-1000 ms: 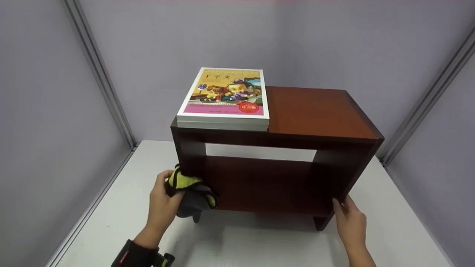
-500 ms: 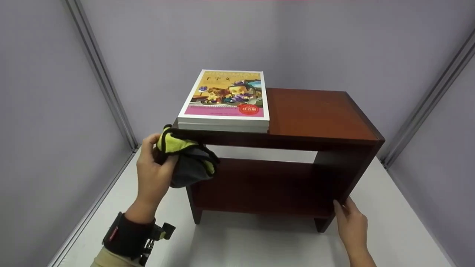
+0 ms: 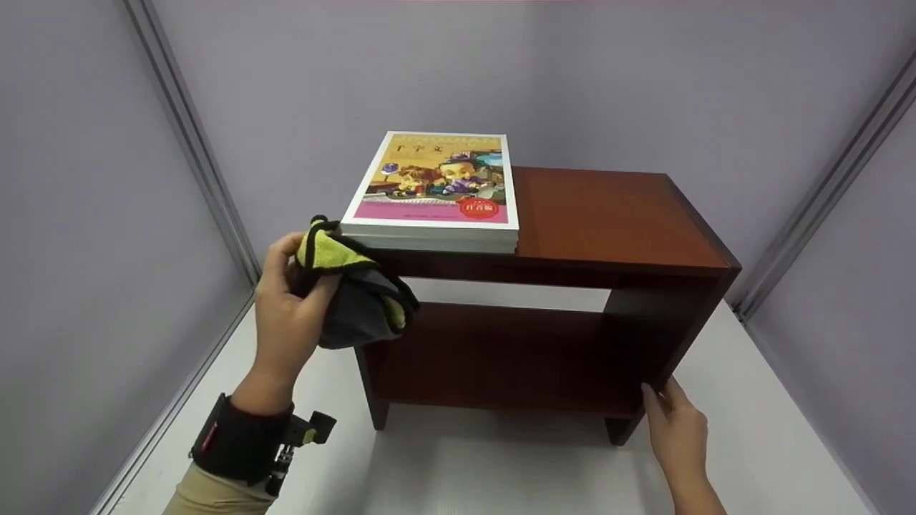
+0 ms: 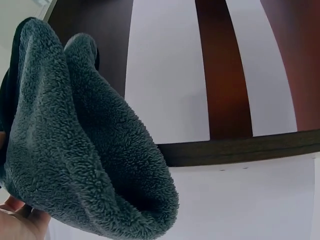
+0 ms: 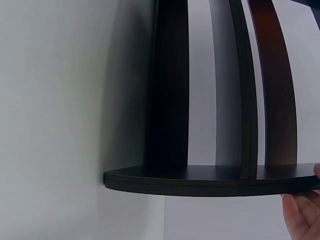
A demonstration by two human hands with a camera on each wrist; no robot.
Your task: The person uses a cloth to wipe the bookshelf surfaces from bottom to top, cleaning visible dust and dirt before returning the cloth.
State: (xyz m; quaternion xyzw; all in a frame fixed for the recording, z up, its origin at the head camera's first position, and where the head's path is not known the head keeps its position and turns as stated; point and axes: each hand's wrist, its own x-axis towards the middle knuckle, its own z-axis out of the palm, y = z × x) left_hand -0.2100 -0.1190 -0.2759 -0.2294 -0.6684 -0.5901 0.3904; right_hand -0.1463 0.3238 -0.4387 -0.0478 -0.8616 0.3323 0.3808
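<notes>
My left hand (image 3: 286, 315) holds a bunched grey and yellow-green towel (image 3: 361, 304) with black edging. The towel is at the left front corner of a small dark red-brown wooden shelf (image 3: 615, 214), just below the top board. In the left wrist view the towel's fluffy grey side (image 4: 75, 145) fills much of the frame, and most of the hand is hidden behind it. Low on the shelf's right side panel (image 3: 665, 336), my right hand (image 3: 680, 433) grips the front edge, thumb on the inner face. Fingers (image 5: 297, 215) of that hand show beneath the panel in the right wrist view.
Several stacked books (image 3: 440, 175) with an illustrated cover lie on the left half of the shelf top. The shelf stands on a white table (image 3: 501, 472). Grey wall panels (image 3: 823, 236) enclose the table at the back and both sides.
My left hand has risen with the towel from the lower left side of the shelf to its top left corner, fast at first, then slightly. The right hand stays in place.
</notes>
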